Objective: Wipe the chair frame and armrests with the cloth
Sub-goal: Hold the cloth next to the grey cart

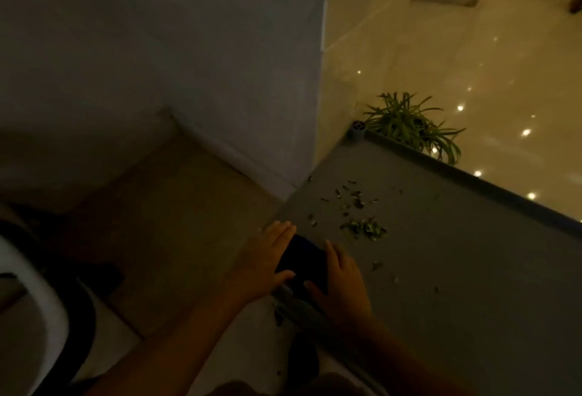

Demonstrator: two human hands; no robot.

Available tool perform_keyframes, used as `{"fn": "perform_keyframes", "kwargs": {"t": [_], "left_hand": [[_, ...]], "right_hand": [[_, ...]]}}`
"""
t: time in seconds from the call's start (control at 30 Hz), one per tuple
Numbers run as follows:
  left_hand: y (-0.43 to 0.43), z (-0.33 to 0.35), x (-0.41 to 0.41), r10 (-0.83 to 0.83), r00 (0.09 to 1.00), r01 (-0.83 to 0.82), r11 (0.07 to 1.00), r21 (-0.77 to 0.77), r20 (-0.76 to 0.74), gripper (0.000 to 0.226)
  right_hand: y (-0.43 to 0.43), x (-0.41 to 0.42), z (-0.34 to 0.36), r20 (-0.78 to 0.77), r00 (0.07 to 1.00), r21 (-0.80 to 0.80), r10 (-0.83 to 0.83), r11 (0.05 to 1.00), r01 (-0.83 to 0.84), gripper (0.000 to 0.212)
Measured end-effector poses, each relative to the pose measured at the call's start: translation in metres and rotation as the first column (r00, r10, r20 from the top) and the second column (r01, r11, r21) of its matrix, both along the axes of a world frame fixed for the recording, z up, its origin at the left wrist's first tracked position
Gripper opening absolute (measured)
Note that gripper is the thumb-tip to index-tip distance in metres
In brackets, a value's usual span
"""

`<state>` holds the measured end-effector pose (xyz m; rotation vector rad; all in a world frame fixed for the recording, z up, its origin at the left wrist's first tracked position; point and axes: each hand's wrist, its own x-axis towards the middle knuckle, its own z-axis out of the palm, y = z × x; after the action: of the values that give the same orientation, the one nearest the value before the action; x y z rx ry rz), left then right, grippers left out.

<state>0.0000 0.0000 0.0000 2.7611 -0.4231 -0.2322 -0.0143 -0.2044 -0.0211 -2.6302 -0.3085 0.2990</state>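
Observation:
A dark cloth [301, 261] lies on the near left edge of a grey table [441, 269]. My left hand [267, 258] rests flat along the cloth's left side, fingers together, thumb over its near edge. My right hand [341, 282] lies on the cloth's right side with the fingers on the fabric. Both hands press on the cloth from either side. A white chair frame with a black rim [47, 310] curves through the lower left corner, apart from both hands. The light is dim.
Chopped green leaf bits [362, 227] are scattered on the table beyond the cloth. A potted spiky plant [406, 124] stands past the table's far edge. A grey wall corner [315, 112] rises left of the table. Glossy tiled floor [472, 64] lies beyond.

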Motion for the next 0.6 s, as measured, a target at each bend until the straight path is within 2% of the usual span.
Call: {"fn": "perform_keyframes", "kwargs": {"t": [0.1, 0.3, 0.37, 0.5, 0.6], "left_hand": [[-0.004, -0.010, 0.016, -0.106, 0.994, 0.109, 0.988, 0.110, -0.037, 0.090], [-0.012, -0.009, 0.040, -0.218, 0.968, 0.231, 0.968, 0.102, -0.125, 0.082], [-0.017, -0.005, 0.044, -0.239, 0.961, 0.259, 0.955, 0.148, -0.138, 0.079], [-0.022, -0.005, 0.047, -0.260, 0.956, 0.282, 0.943, 0.176, -0.135, 0.065], [-0.020, -0.009, 0.046, -0.252, 0.960, 0.270, 0.950, 0.159, -0.122, 0.049]], "right_hand": [[-0.002, 0.010, -0.007, 0.011, 1.000, 0.002, 0.001, 1.000, -0.001, 0.094], [0.002, 0.020, -0.014, 0.020, 0.997, -0.065, 0.070, 0.996, -0.069, 0.090], [0.005, 0.020, -0.015, 0.006, 0.999, -0.061, 0.049, 0.997, -0.049, 0.079], [0.014, 0.019, -0.014, -0.050, 0.998, -0.052, -0.043, 0.998, 0.040, 0.040], [0.017, 0.022, -0.007, -0.084, 0.994, -0.068, -0.068, 0.996, 0.063, 0.029]]}}
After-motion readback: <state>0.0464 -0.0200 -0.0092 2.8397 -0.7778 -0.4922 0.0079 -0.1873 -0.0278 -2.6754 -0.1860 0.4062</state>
